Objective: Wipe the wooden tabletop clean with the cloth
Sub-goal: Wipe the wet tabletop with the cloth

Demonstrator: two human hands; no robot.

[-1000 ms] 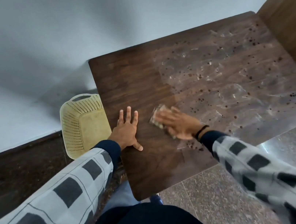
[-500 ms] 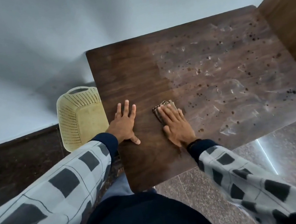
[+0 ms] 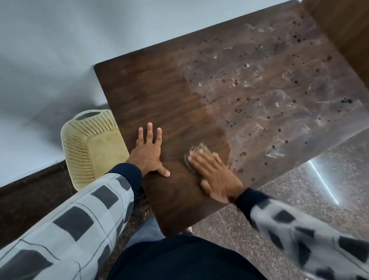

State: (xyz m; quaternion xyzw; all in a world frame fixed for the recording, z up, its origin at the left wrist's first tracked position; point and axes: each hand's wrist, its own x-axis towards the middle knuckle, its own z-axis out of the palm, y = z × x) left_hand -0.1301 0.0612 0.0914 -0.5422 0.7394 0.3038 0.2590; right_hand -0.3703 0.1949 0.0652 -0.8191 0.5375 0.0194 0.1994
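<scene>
The wooden tabletop (image 3: pixel 154 91) is dark and plain on its left part; its right part carries pale smears and dark specks. My right hand (image 3: pixel 215 173) lies flat on a small brownish cloth (image 3: pixel 198 149), pressing it onto the wood near the front edge, right at the border of the smeared area. Only the cloth's far end shows past my fingertips. My left hand (image 3: pixel 148 152) rests flat on the table's left edge, fingers spread, holding nothing.
A pale yellow perforated plastic basket (image 3: pixel 91 146) stands on the floor against the table's left side. A white wall runs behind the table. A wooden panel (image 3: pixel 353 26) rises along the right edge. Speckled stone floor (image 3: pixel 331 201) lies in front.
My right hand has slid the cloth toward me and slightly right along the front of the table. The left hand stays planted.
</scene>
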